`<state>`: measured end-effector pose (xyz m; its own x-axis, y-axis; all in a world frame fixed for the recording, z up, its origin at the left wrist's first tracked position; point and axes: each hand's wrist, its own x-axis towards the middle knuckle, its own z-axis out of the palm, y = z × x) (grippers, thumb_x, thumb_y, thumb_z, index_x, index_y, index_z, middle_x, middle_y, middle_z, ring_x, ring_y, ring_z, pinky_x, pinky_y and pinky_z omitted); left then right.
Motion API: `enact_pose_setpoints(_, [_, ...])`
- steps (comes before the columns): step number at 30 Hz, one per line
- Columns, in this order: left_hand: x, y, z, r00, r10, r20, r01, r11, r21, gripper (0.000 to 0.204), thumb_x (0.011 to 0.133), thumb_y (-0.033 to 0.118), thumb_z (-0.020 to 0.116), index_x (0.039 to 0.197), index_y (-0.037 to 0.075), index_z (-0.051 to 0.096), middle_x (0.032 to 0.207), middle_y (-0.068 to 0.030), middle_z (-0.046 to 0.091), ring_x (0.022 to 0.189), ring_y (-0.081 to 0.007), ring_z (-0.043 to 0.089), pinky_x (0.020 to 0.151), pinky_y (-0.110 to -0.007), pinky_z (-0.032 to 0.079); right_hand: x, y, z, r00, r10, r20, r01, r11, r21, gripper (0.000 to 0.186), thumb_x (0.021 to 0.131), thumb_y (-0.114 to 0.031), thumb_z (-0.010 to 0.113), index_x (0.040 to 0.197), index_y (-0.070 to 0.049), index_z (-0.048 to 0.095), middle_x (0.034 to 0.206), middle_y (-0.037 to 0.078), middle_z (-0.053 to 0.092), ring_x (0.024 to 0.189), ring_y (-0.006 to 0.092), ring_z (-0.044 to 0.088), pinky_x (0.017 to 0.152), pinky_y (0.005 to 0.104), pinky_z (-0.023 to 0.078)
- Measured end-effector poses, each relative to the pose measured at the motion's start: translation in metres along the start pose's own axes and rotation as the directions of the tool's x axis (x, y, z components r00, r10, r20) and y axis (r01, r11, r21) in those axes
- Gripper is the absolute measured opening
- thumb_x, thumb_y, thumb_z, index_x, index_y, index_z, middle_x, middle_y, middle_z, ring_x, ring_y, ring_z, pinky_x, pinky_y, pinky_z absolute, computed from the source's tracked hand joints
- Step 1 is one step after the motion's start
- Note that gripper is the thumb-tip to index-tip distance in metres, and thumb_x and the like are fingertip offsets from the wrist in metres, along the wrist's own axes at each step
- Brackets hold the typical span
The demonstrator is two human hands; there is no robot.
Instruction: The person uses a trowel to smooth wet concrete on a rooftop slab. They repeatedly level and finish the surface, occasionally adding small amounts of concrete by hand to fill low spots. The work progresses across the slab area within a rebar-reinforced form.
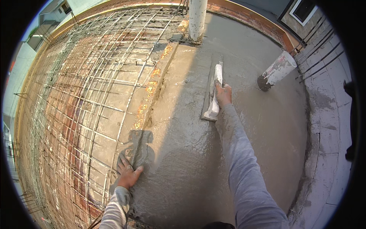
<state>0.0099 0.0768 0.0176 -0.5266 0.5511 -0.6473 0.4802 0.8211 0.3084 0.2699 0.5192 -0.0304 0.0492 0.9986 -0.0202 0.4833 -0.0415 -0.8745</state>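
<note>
My right hand [224, 94] is wrapped round the pale, mortar-smeared handle of a long trowel [213, 82]. The trowel's blade lies flat on wet grey concrete [190, 152], pointing away from me. At the lower left, my left hand [129, 174] rests with fingers spread at the concrete's left border, beside the lower end of a narrow board [150, 91] with rusty orange patches. Nothing shows in that hand. Sunlight falls on a strip of concrete next to the board, and shadow covers much of the rest.
A grid of steel bars [103, 80] spreads across the left. One white pipe [197, 21] stands upright at the far end; another, tilted pipe [278, 70] rises from the concrete at right. A pale block wall [328, 152] borders the right side, with dark bars [320, 53] sticking out.
</note>
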Motion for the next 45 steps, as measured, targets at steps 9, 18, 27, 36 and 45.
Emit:
enact_pose_setpoints(9, [0.012, -0.012, 0.005, 1.0, -0.012, -0.012, 0.012, 1.0, -0.002, 0.121, 0.073, 0.055, 0.067, 0.15, 0.003, -0.011, 0.151, -0.0368, -0.002, 0.141, -0.0524, 0.0, 0.114, -0.054, 0.01, -0.118, 0.008, -0.091, 0.994, 0.047, 0.095, -0.063, 0.983, 0.173, 0.061, 0.092, -0.036, 0.057, 0.13, 0.011, 0.047, 0.128, 0.03, 0.05, 0.115, 0.0358, 0.054, 0.097, 0.0417, 0.044])
enact_pose_setpoints(18, [0.01, -0.007, 0.004, 0.999, 0.028, -0.045, -0.027, 0.999, 0.026, 0.123, 0.073, 0.06, 0.065, 0.149, 0.0, -0.01, 0.149, -0.0406, 0.002, 0.14, -0.0535, 0.005, 0.113, -0.056, 0.013, -0.064, 0.059, -0.137, 0.984, 0.179, 0.0, -0.178, 0.978, -0.109, 0.071, 0.092, -0.043, 0.058, 0.133, 0.013, 0.043, 0.126, 0.032, 0.052, 0.116, 0.0398, 0.054, 0.099, 0.0423, 0.042])
enact_pose_setpoints(27, [-0.001, 0.006, -0.005, 0.999, 0.011, 0.047, -0.015, 0.997, 0.082, 0.118, 0.078, 0.061, 0.058, 0.146, -0.012, -0.005, 0.148, -0.0433, 0.004, 0.141, -0.0525, 0.003, 0.116, -0.047, 0.011, 0.031, 0.073, -0.125, 0.931, 0.056, -0.36, -0.105, 0.987, -0.118, 0.062, 0.09, -0.043, 0.057, 0.111, 0.016, 0.055, 0.111, 0.033, 0.06, 0.105, 0.0408, 0.06, 0.089, 0.0427, 0.046])
enact_pose_setpoints(36, [0.005, -0.006, -0.004, 0.999, 0.01, 0.046, -0.009, 1.0, -0.015, 0.134, 0.068, 0.063, 0.07, 0.148, 0.001, -0.017, 0.15, -0.0388, -0.005, 0.139, -0.0559, 0.001, 0.113, -0.057, 0.009, 0.051, 0.03, -0.039, 0.976, 0.087, -0.2, -0.089, 0.996, 0.0, 0.048, 0.087, -0.033, 0.063, 0.089, 0.015, 0.061, 0.089, 0.029, 0.066, 0.086, 0.0365, 0.066, 0.077, 0.0439, 0.049])
enact_pose_setpoints(45, [0.0, 0.003, -0.007, 0.999, 0.006, 0.031, -0.005, 1.0, -0.021, 0.128, 0.072, 0.064, 0.067, 0.148, -0.001, -0.013, 0.149, -0.0405, 0.001, 0.138, -0.0588, 0.004, 0.113, -0.059, 0.008, -0.103, -0.039, 0.037, 0.939, -0.037, 0.342, 0.062, 0.996, -0.063, 0.064, 0.089, -0.038, 0.059, 0.13, 0.01, 0.047, 0.128, 0.032, 0.05, 0.121, 0.0395, 0.049, 0.101, 0.0431, 0.04])
